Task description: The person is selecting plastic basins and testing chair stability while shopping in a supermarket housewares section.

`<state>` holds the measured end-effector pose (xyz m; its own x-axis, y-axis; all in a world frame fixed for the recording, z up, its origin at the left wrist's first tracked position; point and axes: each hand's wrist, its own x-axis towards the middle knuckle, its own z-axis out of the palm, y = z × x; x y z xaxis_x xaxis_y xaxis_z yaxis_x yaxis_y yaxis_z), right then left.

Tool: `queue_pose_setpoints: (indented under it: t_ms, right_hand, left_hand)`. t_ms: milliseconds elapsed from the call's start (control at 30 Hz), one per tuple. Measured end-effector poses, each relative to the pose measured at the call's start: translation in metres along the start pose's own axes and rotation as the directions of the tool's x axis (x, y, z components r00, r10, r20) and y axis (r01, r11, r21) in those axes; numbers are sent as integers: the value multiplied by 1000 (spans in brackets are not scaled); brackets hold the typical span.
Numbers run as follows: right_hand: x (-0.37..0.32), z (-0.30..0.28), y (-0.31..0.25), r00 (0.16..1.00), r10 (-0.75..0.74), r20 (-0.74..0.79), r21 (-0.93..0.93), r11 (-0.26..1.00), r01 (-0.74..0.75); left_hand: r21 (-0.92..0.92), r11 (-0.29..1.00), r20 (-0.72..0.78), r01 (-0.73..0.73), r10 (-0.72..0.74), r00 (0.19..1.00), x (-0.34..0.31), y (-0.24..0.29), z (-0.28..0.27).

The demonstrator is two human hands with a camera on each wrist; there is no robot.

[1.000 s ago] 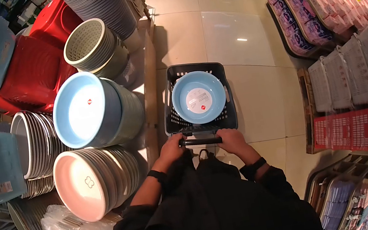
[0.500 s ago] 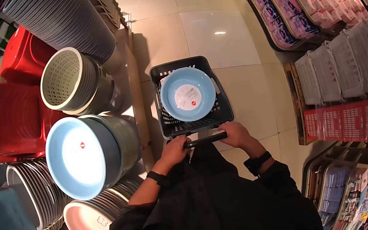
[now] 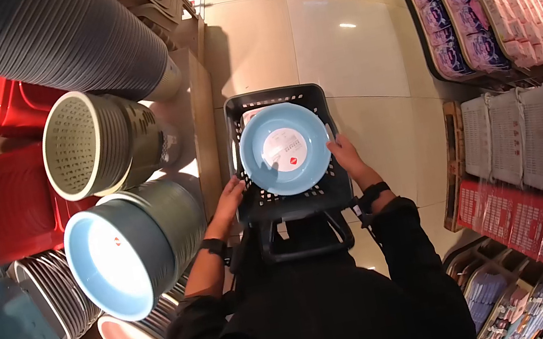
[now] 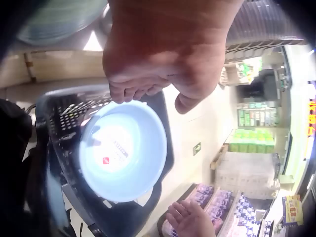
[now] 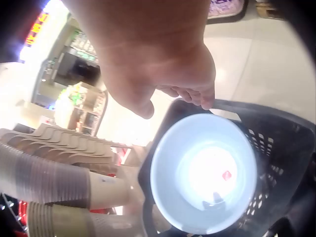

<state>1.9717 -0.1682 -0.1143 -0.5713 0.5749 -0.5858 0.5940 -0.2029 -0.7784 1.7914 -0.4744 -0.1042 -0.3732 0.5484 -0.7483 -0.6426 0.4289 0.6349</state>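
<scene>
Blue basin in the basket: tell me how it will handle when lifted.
Probably light and stiff: the blue basin looks like moulded plastic. Its glossy inside may be slippery. It spans the basket nearly wall to wall, so it could snag.

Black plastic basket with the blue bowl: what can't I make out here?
Floor of the black plastic basket: covered by the light blue round plastic bowl in every view.
Bowl's white label: print too small in the head view, blurred in both wrist views.
Whether the left hand and right hand grip the basket rim: head view shows only their backs, wrist views blurred.
</scene>
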Motion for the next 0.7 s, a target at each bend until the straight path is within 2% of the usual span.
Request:
queue_pose_setpoints:
  t_ms: [33,67,100,167,233,300,333,400,433,500,533,600,633,700]
  right_hand:
    - [16,4,11,1000,7,2,1,1000,-7]
    - [31,10,34,992,120,45,111,986,-125]
    - [43,16,55,968,229,99,214,946,-245]
    - [52,30,83,949,295,111,249,916,-314]
    - [58,45,104,889,428,-164,130,903,-410]
    - [59,50,116,876,460,-149,130,887,-444]
    - [61,52,120,886,422,-190,139,905,-402]
    - [61,55,126,896,349,-275,155,936,-317]
    - [61,56,127,894,357,-272,153,933,-326]
    - [57,55,127,892,308,-330,36,949,-314]
    - [56,53,124,894,309,-325,31,948,-317]
    - [57,50,108,915,95,-393,-144,976,-164]
    - [54,46,97,916,69,-396,-106,987,-120]
    - [50,29,70,902,28,-430,-157,982,-105]
  left_hand:
    - [-46,998,-142,35,-42,989,22,-12,2]
    - [18,999,-165,33,-30,986,43,-26,4]
    - [18,999,-166,49,-45,985,55,-30,7]
    - [-54,986,-49,158,-161,986,71,-39,13]
    - [-128,979,-38,162,-168,985,89,-57,13]
    - [-30,990,-76,138,-140,987,104,-72,8]
    - [-34,989,-81,144,-146,986,113,-79,5]
    - [-116,993,-136,4,-20,990,121,-85,3]
    - [-118,993,-139,13,-29,990,122,-82,4]
    - [-252,965,-228,70,-129,965,122,-74,7]
    - [-241,970,-228,27,-84,970,127,-82,2]
    - [-189,982,-234,11,-55,971,122,-76,4]
    - [-133,991,-235,-3,-28,972,116,-69,6]
    - [-98,995,-243,-29,4,970,96,-43,13]
